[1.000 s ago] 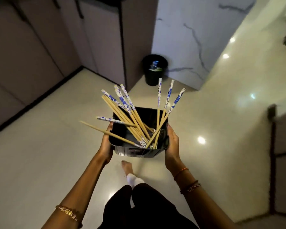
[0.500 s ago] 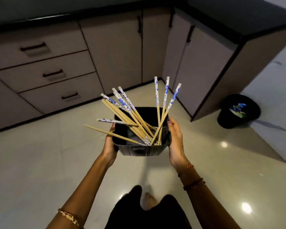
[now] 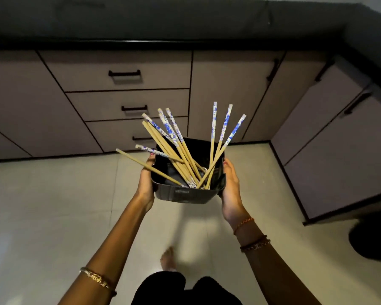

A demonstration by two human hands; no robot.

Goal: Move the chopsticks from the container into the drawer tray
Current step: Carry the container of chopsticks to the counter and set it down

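A black square container point(image 3: 185, 194) is held out in front of me at mid-frame, above the floor. Several wooden chopsticks point(image 3: 180, 150) with blue-and-white patterned tops stand and lean in it, fanning out over its rim to the left and right. My left hand point(image 3: 146, 183) grips the container's left side and my right hand point(image 3: 230, 186) grips its right side. Straight ahead is a stack of three closed drawers point(image 3: 128, 104) with black handles; no drawer tray is visible.
Beige cabinet doors point(image 3: 229, 95) run under a dark countertop point(image 3: 163, 23), with more cabinets turning the corner at the right point(image 3: 339, 139). A black bin point(image 3: 374, 241) stands at the lower right. Pale tiled floor point(image 3: 53, 205) lies below, with my foot point(image 3: 168, 258) on it.
The view has swung left from the marble wall and bin to face the drawers squarely. I have stepped closer to the cabinets. Both hands keep the same hold on the container.
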